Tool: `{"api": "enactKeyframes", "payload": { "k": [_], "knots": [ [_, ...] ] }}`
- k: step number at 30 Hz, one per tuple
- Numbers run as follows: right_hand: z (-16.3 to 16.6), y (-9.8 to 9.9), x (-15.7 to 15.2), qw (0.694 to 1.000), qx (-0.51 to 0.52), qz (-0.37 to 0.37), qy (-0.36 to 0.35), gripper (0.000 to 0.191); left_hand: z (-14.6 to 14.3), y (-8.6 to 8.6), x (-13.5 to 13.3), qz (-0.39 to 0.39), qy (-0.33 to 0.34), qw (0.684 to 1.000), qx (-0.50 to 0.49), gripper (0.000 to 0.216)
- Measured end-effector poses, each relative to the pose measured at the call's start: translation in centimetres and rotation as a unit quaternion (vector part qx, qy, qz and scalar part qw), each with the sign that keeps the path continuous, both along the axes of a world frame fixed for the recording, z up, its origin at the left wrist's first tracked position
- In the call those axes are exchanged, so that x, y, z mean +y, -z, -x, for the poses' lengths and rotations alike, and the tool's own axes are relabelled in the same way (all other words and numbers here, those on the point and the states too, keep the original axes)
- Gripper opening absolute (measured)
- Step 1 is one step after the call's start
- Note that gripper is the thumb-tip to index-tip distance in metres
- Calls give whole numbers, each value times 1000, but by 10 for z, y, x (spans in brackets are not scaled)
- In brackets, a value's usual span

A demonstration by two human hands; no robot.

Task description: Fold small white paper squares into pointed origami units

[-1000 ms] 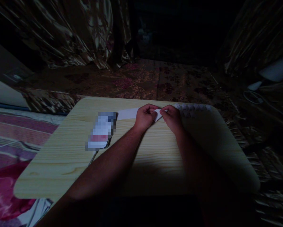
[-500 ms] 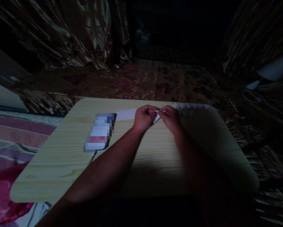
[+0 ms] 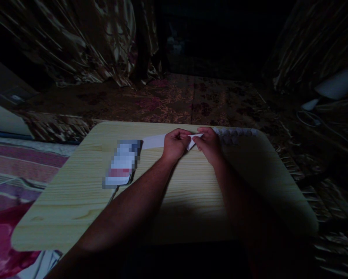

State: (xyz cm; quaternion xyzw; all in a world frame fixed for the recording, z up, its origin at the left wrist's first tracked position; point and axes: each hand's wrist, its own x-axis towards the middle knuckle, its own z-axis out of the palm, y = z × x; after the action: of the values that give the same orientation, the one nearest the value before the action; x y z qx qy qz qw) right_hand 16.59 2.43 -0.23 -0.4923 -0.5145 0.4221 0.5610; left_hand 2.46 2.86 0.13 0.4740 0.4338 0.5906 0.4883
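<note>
Both my hands meet near the far edge of a light wooden table (image 3: 191,201). My left hand (image 3: 174,144) and my right hand (image 3: 209,145) are closed, pinching a small folded white paper piece (image 3: 193,141) between their fingertips. A flat white paper strip (image 3: 153,141) lies on the table just left of my left hand. To the right of my right hand a row of several small folded white paper pieces (image 3: 235,134) runs along the table's far edge.
A blurred-out phone (image 3: 122,163) with a cable lies on the table's left part. Striped and red fabric (image 3: 5,182) is at the left, patterned cloth (image 3: 168,100) beyond the table, a white object and cable (image 3: 322,100) at the far right. The room is dark.
My hands stay in place on the paper piece. The fingers have shifted slightly, and the piece's tip now points a little higher toward my right hand.
</note>
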Motion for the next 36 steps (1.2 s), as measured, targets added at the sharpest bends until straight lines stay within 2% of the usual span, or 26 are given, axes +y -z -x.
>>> {"api": "enactKeyframes", "payload": {
  "k": [2, 4, 7, 21, 36],
  "knots": [
    [0, -2, -1, 999, 13, 24, -25, 42, 0, 0, 1, -7, -4, 1000, -10, 18],
    [0, -4, -2, 998, 4, 46, -40, 34, 0, 0, 1, -12, -5, 1000, -17, 19],
    [0, -6, -3, 998, 0, 57, -36, 30, 0, 0, 1, -9, -4, 1000, -19, 21],
    [-1, -3, -4, 999, 10, 40, -15, 30, 0, -1, 2, 11, -7, 999, -33, 21],
    [-2, 1, 3, 996, 80, 38, 20, 27, -2, -3, 0, 16, -23, 999, -28, 20]
  ]
}}
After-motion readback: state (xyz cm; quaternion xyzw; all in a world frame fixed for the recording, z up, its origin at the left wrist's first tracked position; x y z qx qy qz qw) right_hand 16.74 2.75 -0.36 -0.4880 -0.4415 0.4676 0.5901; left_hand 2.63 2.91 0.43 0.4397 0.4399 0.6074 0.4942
